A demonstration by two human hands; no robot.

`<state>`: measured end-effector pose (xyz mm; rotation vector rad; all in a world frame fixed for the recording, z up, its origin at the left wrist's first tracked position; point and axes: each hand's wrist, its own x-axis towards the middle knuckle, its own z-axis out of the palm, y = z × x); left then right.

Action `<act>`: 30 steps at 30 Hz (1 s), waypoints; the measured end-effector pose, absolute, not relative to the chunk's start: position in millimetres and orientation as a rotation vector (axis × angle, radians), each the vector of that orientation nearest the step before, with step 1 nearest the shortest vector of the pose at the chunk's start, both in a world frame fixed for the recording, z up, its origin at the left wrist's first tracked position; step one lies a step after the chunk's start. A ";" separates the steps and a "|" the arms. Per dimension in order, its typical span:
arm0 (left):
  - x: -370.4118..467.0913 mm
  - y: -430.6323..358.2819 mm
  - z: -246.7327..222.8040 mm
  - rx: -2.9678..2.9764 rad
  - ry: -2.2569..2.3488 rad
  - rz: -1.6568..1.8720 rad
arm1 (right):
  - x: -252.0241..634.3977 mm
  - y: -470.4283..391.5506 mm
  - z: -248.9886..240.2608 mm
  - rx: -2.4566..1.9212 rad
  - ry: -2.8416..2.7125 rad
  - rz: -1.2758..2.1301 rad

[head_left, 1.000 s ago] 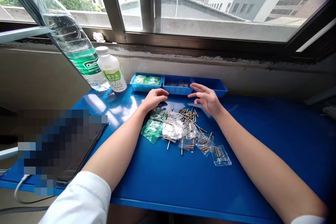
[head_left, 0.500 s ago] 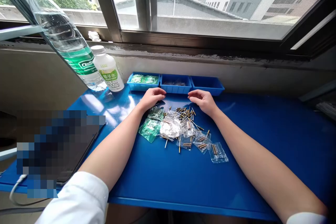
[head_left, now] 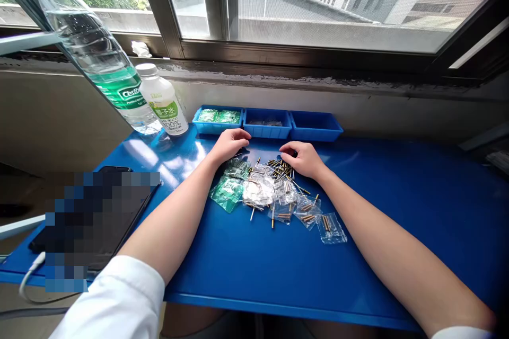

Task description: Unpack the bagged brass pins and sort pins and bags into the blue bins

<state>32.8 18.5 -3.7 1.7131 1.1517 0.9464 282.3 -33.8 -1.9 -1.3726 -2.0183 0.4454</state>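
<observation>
You seemed at the reaching step: left hand (head_left: pixel 230 145) unclenched near the trays (head_left: pixel 267 131), right hand (head_left: pixel 303 159), fingers parted, beside the pins (head_left: pixel 283 169) on the table (head_left: pixel 246 259); a fine pinch seemed called for.

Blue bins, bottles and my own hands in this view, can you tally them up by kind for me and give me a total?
Blue bins: 3
See-through bottle with a green label: 1
White bottle with a green label: 1
Hands: 2
Total: 7
</observation>
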 end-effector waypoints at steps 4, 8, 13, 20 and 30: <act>33.9 17.1 -1.0 1.719 1.178 0.903 | 282.6 -33.8 -2.3 -1.366 -2.030 0.437; 32.8 18.1 3.3 1.777 1.152 0.817 | 282.8 -32.8 -3.4 -1.360 -2.049 0.419; 34.0 15.7 18.6 1.931 1.038 0.650 | 282.9 -32.1 -5.6 -1.338 -2.056 0.401; 52.7 -0.5 53.0 2.250 0.930 0.069 | 283.0 -33.0 -7.0 -1.329 -2.037 0.411; 56.9 -0.7 52.9 2.257 1.030 -0.208 | 283.1 -32.2 -8.5 -1.319 -2.031 0.416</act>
